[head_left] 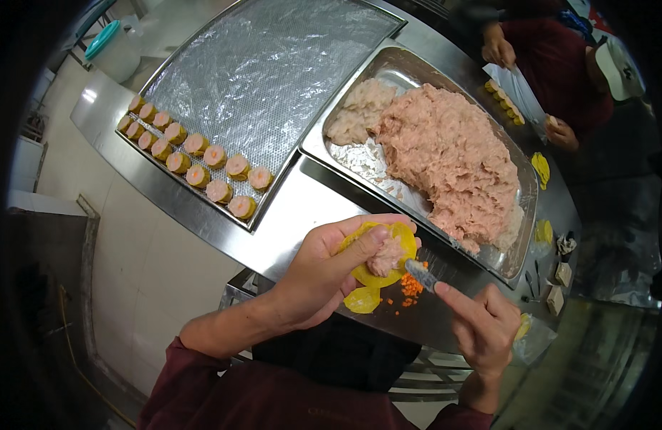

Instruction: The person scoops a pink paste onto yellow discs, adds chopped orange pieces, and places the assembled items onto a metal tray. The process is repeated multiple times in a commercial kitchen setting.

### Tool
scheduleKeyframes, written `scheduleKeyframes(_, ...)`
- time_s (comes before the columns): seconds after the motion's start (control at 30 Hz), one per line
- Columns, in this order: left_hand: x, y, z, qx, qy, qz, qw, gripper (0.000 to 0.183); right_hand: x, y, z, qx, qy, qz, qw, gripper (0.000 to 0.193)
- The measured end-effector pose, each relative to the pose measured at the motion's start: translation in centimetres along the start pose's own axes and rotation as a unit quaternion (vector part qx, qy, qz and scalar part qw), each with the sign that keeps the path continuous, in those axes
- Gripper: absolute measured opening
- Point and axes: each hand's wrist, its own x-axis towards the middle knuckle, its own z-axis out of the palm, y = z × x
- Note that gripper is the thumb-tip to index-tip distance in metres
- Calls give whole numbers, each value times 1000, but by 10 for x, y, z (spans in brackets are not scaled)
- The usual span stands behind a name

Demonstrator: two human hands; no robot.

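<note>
My left hand (309,269) cups a round yellow dumpling wrapper (405,239), its thumb resting on a lump of pale pink minced meat (385,261) in the middle. In my right hand (487,324) is a small flat spatula (421,274), index finger along it, its smeared blade at the wrapper's right edge. Just below the left fingers shows another yellow wrapper (362,301). Orange diced bits (411,288), perhaps carrot, lie on the steel table beneath the blade. Beyond my hands, a deep steel pan (324,145) holds a big mound of minced meat (445,150).
Left of the pan, a film-covered tray (266,64) carries rows of filled dumplings (195,145) along its near left edge. A co-worker (553,64) handles a white sheet across the table. Loose wrappers (540,170) and small tools lie right of the pan. A lidded tub (116,54) stands far left.
</note>
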Motion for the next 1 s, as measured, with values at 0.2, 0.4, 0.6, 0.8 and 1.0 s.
scheduleKeyframes(0.2, -3, -6, 7, 18, -52, -73, 996, 53, 5, -3, 6, -66, -49, -39, 996, 60)
scheduleKeyframes(0.4, -13, 19, 0, -52, -142, -89, 985, 72, -1, -6, -20, 55, -32, 11, 998, 53)
scheduleKeyframes(0.6, -3, -3, 4, 438, -181, 147, 869, 31, 2, -23, -23, 62, -75, -2, 995, 53)
scheduleKeyframes(0.8, -6, -3, 3, 483, -196, 81, 850, 37, 0, -32, -28, -108, -108, -70, 986, 51)
scheduleKeyframes(1.0, -10, 7, 17, 547, -220, 67, 805, 36, 5, -28, -34, -83, -129, -103, 983, 48)
